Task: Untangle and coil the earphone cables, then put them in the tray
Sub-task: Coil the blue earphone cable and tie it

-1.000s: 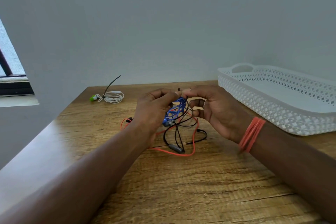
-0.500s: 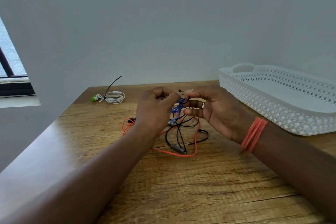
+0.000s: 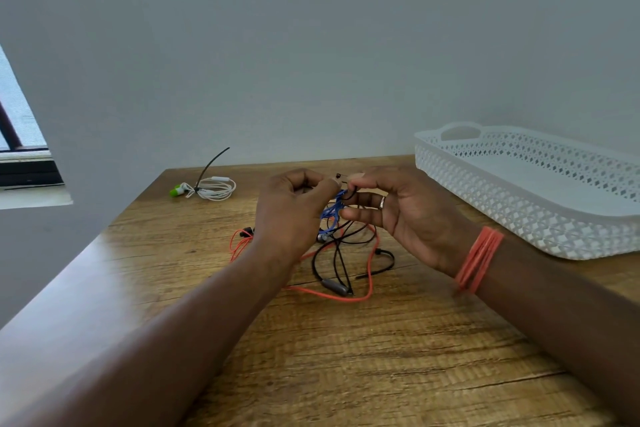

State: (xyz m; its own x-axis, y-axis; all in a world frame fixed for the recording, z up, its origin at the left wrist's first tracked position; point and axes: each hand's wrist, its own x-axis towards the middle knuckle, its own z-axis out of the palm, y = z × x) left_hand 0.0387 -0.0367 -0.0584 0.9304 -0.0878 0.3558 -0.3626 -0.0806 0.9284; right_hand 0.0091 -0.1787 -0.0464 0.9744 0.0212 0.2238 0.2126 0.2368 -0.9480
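A: Blue thin earphone cable (image 3: 331, 211) is pinched between the left hand (image 3: 294, 215) and the right hand (image 3: 398, 211), above the brown wooden table (image 3: 346, 357). Why is it held so high?

B: Probably so that the knot is lifted free and the strands can be told apart. The left hand's fingers are curled on the blue cable; a black thin cable (image 3: 341, 253) seems to be gripped by the right thumb and forefinger, the other fingers being stretched out.

A: And how does the tangle look?

B: The blue part is bunched between the hands. Black loops and an orange-red thin cable (image 3: 370, 263) hang down and are spread on the table, crossed over each other. Nothing is coiled there yet.

A: Is the white perforated plastic tray (image 3: 519, 218) used already?

B: No cable is seen inside it. A white coiled earphone with green buds (image 3: 207, 188) is laid well apart, at the far left.
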